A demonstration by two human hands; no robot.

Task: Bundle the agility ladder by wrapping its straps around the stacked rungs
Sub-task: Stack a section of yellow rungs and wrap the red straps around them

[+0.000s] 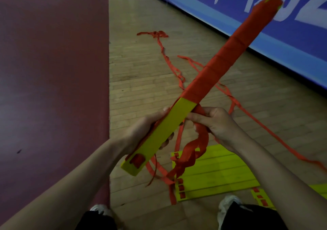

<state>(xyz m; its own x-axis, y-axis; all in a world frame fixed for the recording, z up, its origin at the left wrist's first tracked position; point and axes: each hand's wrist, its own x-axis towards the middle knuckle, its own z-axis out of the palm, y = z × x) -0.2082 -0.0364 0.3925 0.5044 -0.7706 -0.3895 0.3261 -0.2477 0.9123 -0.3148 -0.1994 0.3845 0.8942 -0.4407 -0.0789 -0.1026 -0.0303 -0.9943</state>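
You have the stacked rungs (pixel 164 132) lifted off the floor in front of you, slanting from near left up to far right. Red wrapping (pixel 230 58) covers the far half and the near half is bare yellow. Your left hand (pixel 141 130) is curled round the bare yellow part from underneath. Your right hand (pixel 217 123) pinches a bunch of straps (pixel 200 141) just beside the stack, where the wrapping ends. The stack looks stiff and light, so it should turn easily if you grip the bare section, but smooth plastic rungs may slide against each other if you loosen that grip. The straps are soft, flat webbing that twists readily, so take them close to the stack and keep them taut and flat. Loose strap ends (pixel 168 61) trail away over the wooden floor (pixel 138 70) and could snag or knot as you pull. More flat rungs (pixel 221 173) lie on the boards near right, beside your shoes (pixel 228 201). A dark red floor (pixel 53 70) runs along the left, and a blue banner (pixel 230 8) stands at far right.
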